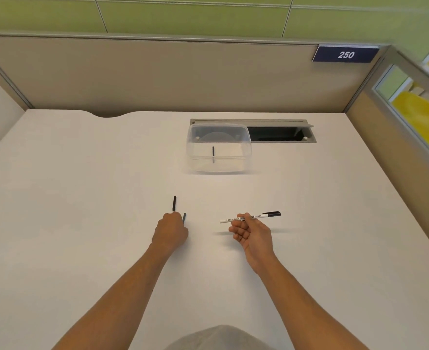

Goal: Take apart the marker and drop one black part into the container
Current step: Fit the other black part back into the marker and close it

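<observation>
White marker (250, 218) pinched in the right hand (252, 234), left hand (171, 232) curled round a black part (184, 217), clear container (218, 147) beyond on the pale bench (82, 198).

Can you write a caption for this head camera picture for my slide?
Right hand holds a whiteboard marker; one black part lies in the clear container.
</observation>
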